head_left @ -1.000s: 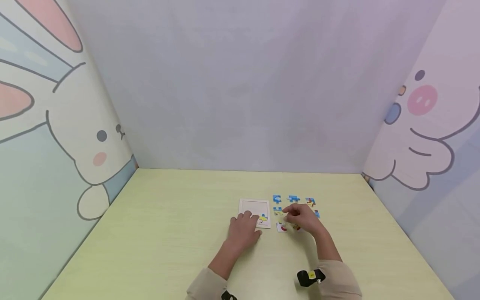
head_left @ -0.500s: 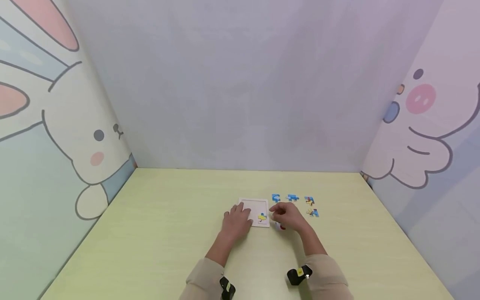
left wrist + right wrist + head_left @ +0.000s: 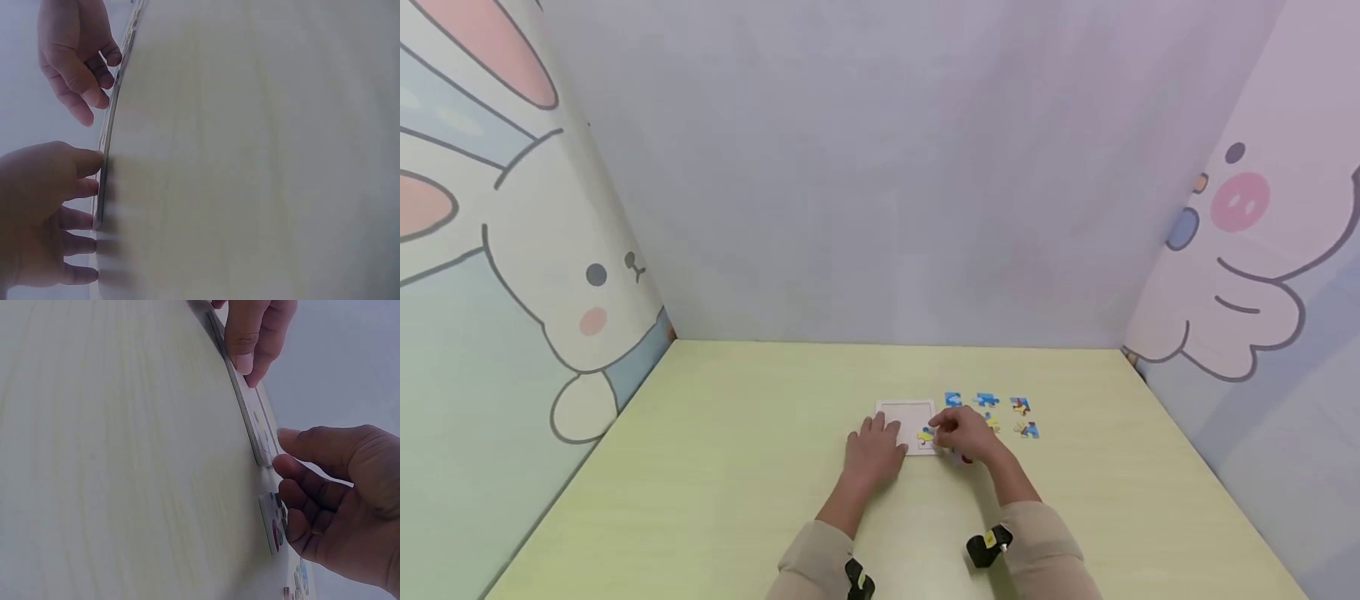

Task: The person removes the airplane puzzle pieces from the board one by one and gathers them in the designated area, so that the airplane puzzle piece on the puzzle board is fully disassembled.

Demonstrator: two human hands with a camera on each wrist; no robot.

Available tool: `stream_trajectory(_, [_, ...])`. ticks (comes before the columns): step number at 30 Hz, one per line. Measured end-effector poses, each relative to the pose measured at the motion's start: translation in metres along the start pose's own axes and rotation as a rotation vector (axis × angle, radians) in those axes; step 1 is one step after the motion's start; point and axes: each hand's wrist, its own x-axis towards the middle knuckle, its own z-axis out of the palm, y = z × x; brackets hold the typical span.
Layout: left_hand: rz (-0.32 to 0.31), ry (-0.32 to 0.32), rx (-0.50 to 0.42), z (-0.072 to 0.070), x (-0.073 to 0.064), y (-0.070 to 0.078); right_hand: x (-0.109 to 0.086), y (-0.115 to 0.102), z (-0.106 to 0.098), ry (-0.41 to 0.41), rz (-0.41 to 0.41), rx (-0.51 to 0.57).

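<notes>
A white square puzzle tray [image 3: 891, 406] lies on the table with one yellow-and-blue puzzle piece [image 3: 924, 437] at its lower right. My left hand [image 3: 874, 452] rests on the tray's left side, fingers spread; in the left wrist view its fingertips [image 3: 81, 244] line the tray's edge. My right hand [image 3: 966, 433] is over the tray's right edge, thumb and index finger pinching a puzzle piece that is mostly hidden by the fingers. Under that hand lies a loose red-and-white piece [image 3: 273, 522], close beside the tray in the right wrist view.
Several loose puzzle pieces lie right of the tray: blue ones [image 3: 987, 400] at the back, a multicoloured one [image 3: 1020, 406] and another [image 3: 1027, 430] farther right. The pale wooden table [image 3: 737, 467] meets a grey back wall [image 3: 850, 208] and cartoon-printed side walls.
My right hand has moved left from the loose pieces to the tray's right edge, with a piece from the left column. My left hand has slid slightly left, uncovering more of the tray.
</notes>
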Motion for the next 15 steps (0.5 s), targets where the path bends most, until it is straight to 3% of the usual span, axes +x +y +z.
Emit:
stream_trajectory(4, [-0.015,0.010,0.001,0.0007,0.0008,0.0018,0.0037,-0.0002,0.0025,0.012,0.019,-0.052])
stream_trajectory(9, [-0.028,-0.023,-0.019,-0.0018,0.0009,0.0031,0.0061,0.0013,0.0040,0.007,0.052,-0.104])
stream_trajectory(15, [-0.030,-0.028,-0.033,-0.0045,0.0007,0.0026,0.0075,0.0027,0.0050,-0.004,0.065,-0.118])
